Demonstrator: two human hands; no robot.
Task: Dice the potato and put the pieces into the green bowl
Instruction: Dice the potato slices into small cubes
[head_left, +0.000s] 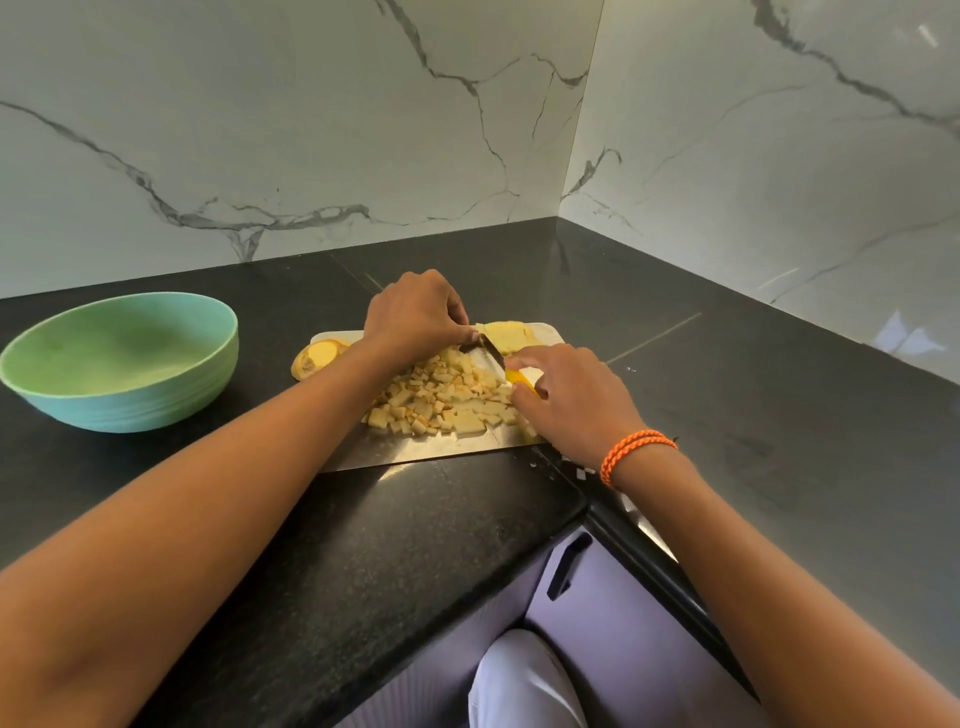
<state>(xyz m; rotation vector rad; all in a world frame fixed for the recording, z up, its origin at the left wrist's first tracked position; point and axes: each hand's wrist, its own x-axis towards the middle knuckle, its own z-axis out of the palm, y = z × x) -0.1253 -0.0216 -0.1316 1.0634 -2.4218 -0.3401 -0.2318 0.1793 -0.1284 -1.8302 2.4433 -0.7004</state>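
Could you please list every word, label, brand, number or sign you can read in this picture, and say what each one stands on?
There are none to read. The round green plastic bowl, the shiny metal cutting board, the yellow-handled knife, the black stone counter and the white marble wall show no print or label.

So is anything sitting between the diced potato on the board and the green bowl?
Nothing standing on the counter blocks it. The diced pile lies on the cutting board; the green bowl is to its left across bare counter. Only the left forearm crosses that path.
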